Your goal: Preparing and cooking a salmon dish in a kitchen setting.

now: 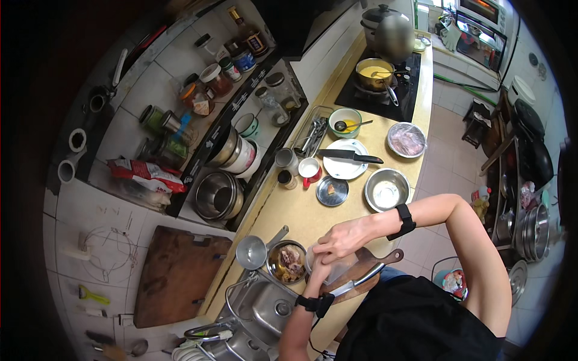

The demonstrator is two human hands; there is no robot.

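My left hand [319, 270] reaches up from beside the sink and holds a translucent plastic bag or container [338, 270]; which of the two is unclear. My right hand [341, 241] crosses over it with bent fingers, partly covering it; its grip is hidden. The plastic lies above a wooden cutting board [370, 258], where a knife with a metal handle [363, 276] rests. Close to the left hand, a metal bowl [272, 266] contains pieces of raw-looking meat [291, 261]. A metal saucepan [251, 252] stands beside that bowl.
A double steel sink [275, 302] adjoins the board. Farther along the counter are an empty metal bowl [387, 189], a small metal dish [332, 198], a white plate [345, 169] bearing a black knife [350, 155], a red mug [310, 171], a plastic-covered bowl [407, 140] and a pot on the stove [375, 81].
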